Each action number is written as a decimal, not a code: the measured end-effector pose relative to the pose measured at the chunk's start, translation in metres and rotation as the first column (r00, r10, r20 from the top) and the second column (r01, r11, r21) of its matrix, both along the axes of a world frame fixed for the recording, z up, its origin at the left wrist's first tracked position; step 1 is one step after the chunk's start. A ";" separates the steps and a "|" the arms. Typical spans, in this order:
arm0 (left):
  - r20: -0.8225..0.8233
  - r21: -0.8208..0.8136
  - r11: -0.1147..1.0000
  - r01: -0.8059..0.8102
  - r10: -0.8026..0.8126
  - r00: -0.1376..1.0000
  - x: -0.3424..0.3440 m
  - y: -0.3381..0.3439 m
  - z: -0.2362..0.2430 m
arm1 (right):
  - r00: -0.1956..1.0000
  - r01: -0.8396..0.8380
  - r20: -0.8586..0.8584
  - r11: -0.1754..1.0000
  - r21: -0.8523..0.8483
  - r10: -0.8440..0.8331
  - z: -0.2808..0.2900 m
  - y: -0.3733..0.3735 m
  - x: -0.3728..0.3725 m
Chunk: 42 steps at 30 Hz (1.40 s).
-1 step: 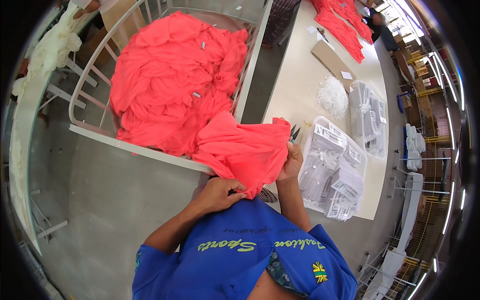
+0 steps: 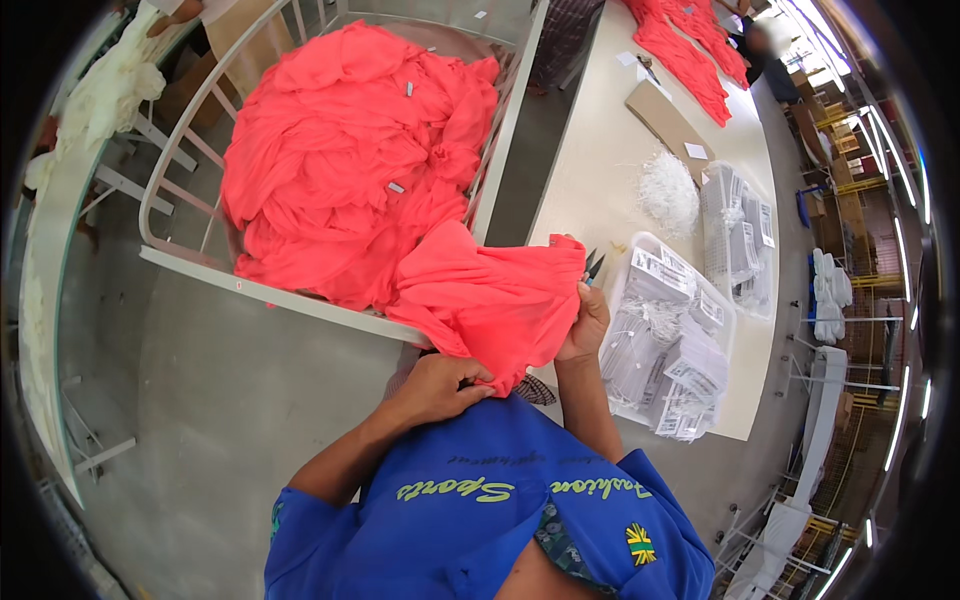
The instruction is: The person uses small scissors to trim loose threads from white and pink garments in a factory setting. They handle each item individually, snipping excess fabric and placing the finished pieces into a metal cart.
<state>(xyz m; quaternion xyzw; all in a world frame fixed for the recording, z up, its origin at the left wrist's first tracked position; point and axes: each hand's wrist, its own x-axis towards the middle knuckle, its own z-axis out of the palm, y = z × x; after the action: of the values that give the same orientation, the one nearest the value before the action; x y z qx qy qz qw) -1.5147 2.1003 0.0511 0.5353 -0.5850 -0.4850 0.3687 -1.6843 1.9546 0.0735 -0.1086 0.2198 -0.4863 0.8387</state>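
A length of coral fabric (image 2: 480, 300) stretches between my hands, draped from the big heap (image 2: 355, 160) piled in a white-railed cart (image 2: 210, 260). My left hand (image 2: 445, 385) is closed on the fabric's lower edge against my blue shirt. On the right side, my right hand (image 2: 585, 325) grips the fabric's upper corner together with small dark-bladed snips (image 2: 594, 263) that have a blue handle, partly hidden by fingers and cloth. Just right of that hand, a white tray (image 2: 615, 408) holds bundles of printed tags and white strings.
The long table (image 2: 570, 180) carries another tag basket (image 2: 738, 225), white string (image 2: 668, 195), cardboard (image 2: 655, 115) and coral garments (image 2: 680, 55). Other people stand at its far end, behind the cart and at upper left. A glass-edged table (image 2: 55, 300) with cream fabric runs along the left.
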 end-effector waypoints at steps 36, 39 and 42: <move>0.260 0.024 1.000 0.000 -0.006 0.966 0.035 0.004 -0.010 | 0.988 -0.147 -0.005 0.948 -0.284 0.152 0.016 0.010 -0.028; -0.183 0.192 0.935 -0.297 0.332 0.926 0.034 -0.015 -0.006 | 0.940 -0.333 -0.178 0.897 -0.290 0.292 0.010 0.028 -0.021; -0.376 0.243 0.871 -0.428 0.491 0.786 0.034 -0.038 -0.004 | 0.821 -0.542 -0.363 0.802 -0.251 0.441 0.011 0.045 -0.005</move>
<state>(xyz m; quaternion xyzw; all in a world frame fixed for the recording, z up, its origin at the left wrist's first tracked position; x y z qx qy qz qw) -1.4809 2.0623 0.0470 0.5679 -0.3052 -0.5263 0.5543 -1.6890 1.9996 0.0848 -0.3759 0.2144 -0.2592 0.8635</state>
